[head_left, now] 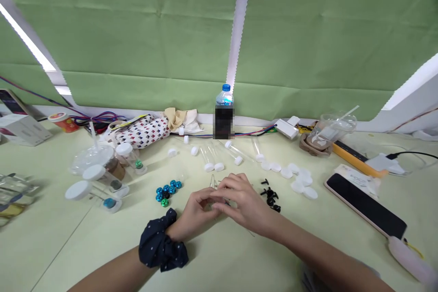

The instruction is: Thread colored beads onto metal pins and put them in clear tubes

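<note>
My left hand [198, 212], with a dark dotted scrunchie [160, 242] at its wrist, meets my right hand [242, 200] above the table. The fingers of both hands are curled together around something small that they mostly hide. Thin metal wire [212, 181] shows just beyond the fingertips. Left of my left hand sits a cluster of small blue metallic pieces [166, 188], along with a green one [164, 202] and a black one. Several small black T-shaped pieces [270, 196] lie right of my right hand.
Clear tubes with white caps [219, 166] and white discs [303, 178] lie beyond my hands. Capped clear jars [109, 200] lie at the left. A bottle [225, 98] stands against the green wall covering [191, 36]. A phone [366, 205] and plastic cup [325, 132] are at the right.
</note>
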Demonstrator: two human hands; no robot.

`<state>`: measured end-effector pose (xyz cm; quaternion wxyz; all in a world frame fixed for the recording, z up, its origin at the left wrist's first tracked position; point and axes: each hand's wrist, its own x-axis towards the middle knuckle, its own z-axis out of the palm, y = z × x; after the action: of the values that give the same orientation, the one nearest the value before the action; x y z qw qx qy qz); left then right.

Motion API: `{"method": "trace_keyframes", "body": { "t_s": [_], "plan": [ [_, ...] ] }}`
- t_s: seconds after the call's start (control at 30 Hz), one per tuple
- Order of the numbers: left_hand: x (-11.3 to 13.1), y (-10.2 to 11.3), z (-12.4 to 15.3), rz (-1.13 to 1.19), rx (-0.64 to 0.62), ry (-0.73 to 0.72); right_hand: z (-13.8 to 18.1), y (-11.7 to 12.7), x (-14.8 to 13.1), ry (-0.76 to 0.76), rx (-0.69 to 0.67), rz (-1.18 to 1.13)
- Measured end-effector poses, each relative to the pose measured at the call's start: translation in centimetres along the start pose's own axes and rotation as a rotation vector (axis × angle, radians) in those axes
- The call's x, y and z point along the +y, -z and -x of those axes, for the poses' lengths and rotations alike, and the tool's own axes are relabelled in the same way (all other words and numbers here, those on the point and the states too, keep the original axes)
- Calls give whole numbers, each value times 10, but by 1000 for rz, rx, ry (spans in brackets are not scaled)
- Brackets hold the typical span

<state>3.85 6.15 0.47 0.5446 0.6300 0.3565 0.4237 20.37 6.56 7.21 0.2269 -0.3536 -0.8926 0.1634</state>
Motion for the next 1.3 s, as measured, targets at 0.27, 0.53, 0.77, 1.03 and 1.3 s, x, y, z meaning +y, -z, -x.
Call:
{"method": "trace_keyframes", "body": {
  "t_s": [0.27, 0.53, 0.77, 1.03, 1.3],
  "plan": [
    [10, -4, 1, -283, -13, -101, 9, 4, 9, -30, 23, -58],
    [42, 53, -21, -792, -204, -260, 13, 16, 17, -79, 100, -237],
    [34, 150, -35, -1315, -86, -175, 12, 25, 22, -131, 190, -262],
    [13, 158, -43, -1322, -160, -232, 10, 22, 24, -142, 293, -309],
    [38, 121, -41, -1159, 37, -325, 11, 26, 25, -259, 648, -568]
  ]
}}
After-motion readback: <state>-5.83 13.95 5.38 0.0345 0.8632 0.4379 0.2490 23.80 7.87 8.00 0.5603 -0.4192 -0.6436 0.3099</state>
